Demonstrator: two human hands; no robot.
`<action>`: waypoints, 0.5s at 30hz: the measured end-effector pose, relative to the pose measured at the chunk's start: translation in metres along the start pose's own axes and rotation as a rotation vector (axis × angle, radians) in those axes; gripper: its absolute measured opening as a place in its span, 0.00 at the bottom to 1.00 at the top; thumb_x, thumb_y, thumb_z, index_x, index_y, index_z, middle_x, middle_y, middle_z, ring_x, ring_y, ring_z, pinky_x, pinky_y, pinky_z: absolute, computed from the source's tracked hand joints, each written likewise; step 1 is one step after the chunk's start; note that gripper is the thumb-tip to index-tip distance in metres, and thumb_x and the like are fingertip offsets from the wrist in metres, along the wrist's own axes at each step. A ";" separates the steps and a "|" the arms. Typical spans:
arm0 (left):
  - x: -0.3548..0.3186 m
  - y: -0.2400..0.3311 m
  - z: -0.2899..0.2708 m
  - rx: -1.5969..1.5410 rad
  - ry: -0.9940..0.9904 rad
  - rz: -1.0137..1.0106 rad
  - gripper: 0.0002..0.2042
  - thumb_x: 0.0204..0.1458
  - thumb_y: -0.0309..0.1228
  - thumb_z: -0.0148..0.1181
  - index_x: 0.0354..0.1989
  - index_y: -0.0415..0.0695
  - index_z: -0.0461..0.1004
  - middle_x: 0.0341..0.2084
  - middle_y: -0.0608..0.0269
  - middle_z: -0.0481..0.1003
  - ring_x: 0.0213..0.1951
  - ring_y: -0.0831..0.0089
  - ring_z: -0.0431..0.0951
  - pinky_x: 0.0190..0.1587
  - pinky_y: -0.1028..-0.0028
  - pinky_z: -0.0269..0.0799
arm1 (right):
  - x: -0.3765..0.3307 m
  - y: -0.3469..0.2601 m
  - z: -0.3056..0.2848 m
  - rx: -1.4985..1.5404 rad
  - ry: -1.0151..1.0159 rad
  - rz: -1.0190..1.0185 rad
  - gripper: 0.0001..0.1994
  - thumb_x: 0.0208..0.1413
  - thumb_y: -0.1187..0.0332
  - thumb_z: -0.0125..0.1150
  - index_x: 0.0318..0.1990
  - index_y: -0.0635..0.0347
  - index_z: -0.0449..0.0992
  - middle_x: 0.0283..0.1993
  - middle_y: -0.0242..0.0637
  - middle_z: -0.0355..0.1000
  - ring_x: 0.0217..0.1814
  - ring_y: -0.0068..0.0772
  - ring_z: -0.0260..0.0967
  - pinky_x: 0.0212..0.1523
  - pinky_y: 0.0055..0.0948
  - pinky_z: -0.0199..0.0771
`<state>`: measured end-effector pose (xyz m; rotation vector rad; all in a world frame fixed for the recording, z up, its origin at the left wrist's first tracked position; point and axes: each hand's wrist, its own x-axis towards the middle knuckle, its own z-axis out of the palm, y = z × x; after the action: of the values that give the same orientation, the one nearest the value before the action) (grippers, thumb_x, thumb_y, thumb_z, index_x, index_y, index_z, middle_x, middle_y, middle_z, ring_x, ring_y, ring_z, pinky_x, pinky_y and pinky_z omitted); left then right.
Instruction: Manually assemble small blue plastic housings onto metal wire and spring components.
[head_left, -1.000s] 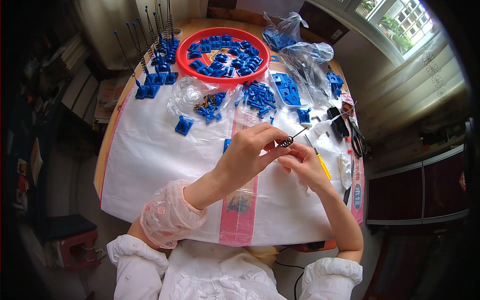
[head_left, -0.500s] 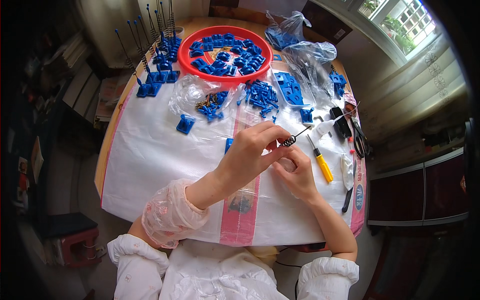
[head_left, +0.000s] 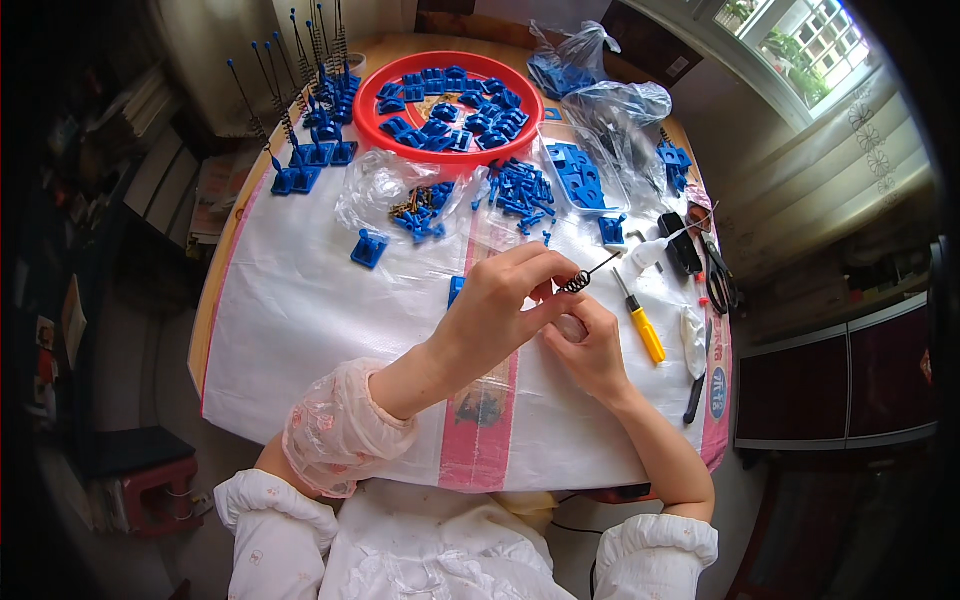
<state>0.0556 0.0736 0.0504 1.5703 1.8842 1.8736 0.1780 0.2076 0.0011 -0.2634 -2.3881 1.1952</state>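
Note:
My left hand point(head_left: 505, 295) is closed over the middle of the table, its thumb and fingers around a black coil spring point(head_left: 576, 282). The spring's straight wire end points up and to the right. Just below, my right hand point(head_left: 592, 345) is curled with its fingertips close against the left hand's. Whatever those right fingers pinch is hidden behind the left hand. A blue plastic piece point(head_left: 456, 290) shows partly beside my left hand. Farther off, a blue base point(head_left: 369, 249) sits alone on the white sheet point(head_left: 320, 310).
A red round tray point(head_left: 366, 125) holds several blue parts. Blue pegs point(head_left: 520, 195) lie in front of it, beside a clear tub point(head_left: 622, 195). Assembled spring pieces point(head_left: 296, 180) stand far left. On the right lie a yellow-handled screwdriver point(head_left: 647, 335), scissors point(head_left: 718, 275) and a white bottle point(head_left: 645, 257).

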 end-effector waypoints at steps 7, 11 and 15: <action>0.000 -0.001 -0.001 0.009 0.008 0.005 0.10 0.45 0.24 0.69 0.36 0.38 0.77 0.26 0.61 0.75 0.27 0.73 0.78 0.31 0.75 0.73 | 0.000 -0.001 0.000 0.024 -0.012 0.043 0.06 0.48 0.78 0.64 0.32 0.67 0.74 0.34 0.42 0.74 0.35 0.39 0.74 0.37 0.31 0.71; 0.001 0.003 -0.004 0.004 -0.043 -0.014 0.09 0.48 0.23 0.66 0.36 0.36 0.76 0.30 0.57 0.76 0.28 0.69 0.80 0.32 0.73 0.75 | -0.001 0.003 0.000 0.037 0.007 0.011 0.06 0.48 0.78 0.64 0.33 0.67 0.74 0.34 0.41 0.74 0.35 0.38 0.74 0.36 0.30 0.71; 0.000 0.000 -0.001 0.003 -0.006 0.005 0.10 0.46 0.24 0.68 0.36 0.37 0.76 0.27 0.60 0.75 0.27 0.71 0.79 0.31 0.74 0.74 | -0.001 0.007 0.001 0.041 0.014 0.015 0.07 0.48 0.78 0.64 0.35 0.67 0.75 0.33 0.41 0.74 0.35 0.36 0.74 0.36 0.29 0.70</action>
<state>0.0550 0.0730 0.0504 1.5804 1.8839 1.8669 0.1782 0.2111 -0.0055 -0.2760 -2.3511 1.2439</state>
